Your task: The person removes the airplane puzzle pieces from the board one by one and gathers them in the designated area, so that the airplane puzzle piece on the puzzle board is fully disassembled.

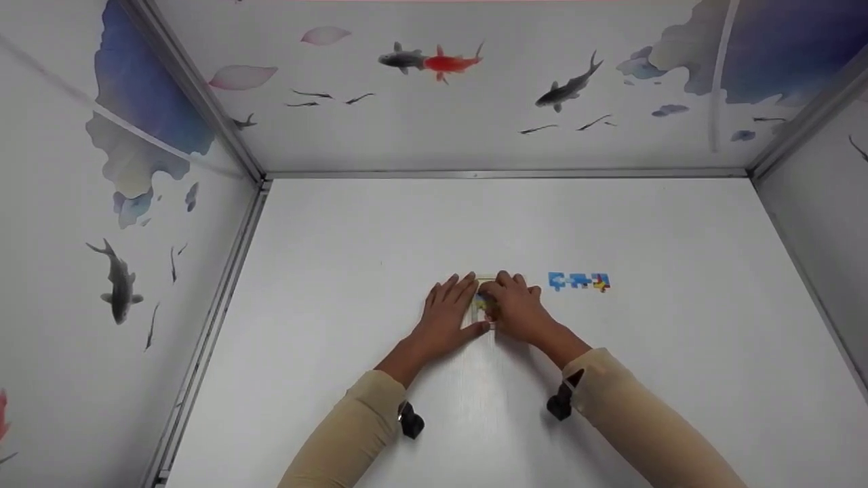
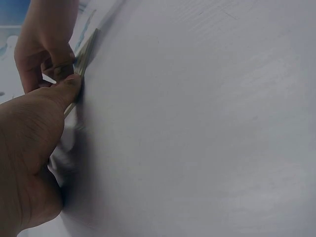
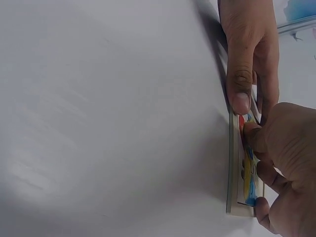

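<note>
No legible text, label, brand, number or sign in any of the three views. Only coloured pictures on the row of puzzle pieces (image 1: pixel 578 279) and on the framed puzzle (image 3: pixel 248 181) (partly covered, so not readable throughout); likewise only printed fish (image 1: pixel 453 64) and other pictorial shapes on the walls (image 1: pixel 434 146).
</note>
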Demonstrator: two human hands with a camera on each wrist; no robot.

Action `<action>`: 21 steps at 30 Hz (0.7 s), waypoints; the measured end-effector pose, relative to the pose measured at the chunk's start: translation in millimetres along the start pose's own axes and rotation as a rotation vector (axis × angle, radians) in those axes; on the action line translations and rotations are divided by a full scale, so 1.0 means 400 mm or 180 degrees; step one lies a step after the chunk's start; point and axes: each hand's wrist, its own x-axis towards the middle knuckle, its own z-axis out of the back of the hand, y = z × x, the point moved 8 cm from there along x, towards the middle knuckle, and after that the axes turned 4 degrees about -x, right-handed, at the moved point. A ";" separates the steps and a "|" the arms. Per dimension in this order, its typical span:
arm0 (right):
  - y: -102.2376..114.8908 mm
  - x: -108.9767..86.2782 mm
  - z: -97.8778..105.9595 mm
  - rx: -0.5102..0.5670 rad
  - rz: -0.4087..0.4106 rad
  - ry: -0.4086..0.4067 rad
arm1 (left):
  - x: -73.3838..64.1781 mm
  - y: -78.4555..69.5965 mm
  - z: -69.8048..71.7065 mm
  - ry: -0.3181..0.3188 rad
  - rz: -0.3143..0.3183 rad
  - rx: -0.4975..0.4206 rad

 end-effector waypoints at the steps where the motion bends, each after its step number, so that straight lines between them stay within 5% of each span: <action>1: 0.001 0.000 0.000 0.0034 0.0012 -0.0007 | -0.001 0.000 0.000 0.0000 -0.0001 -0.0010; 21: 0.011 0.003 0.003 -0.0011 -0.0125 -0.0051 | -0.002 -0.003 0.001 -0.0042 -0.0025 -0.0040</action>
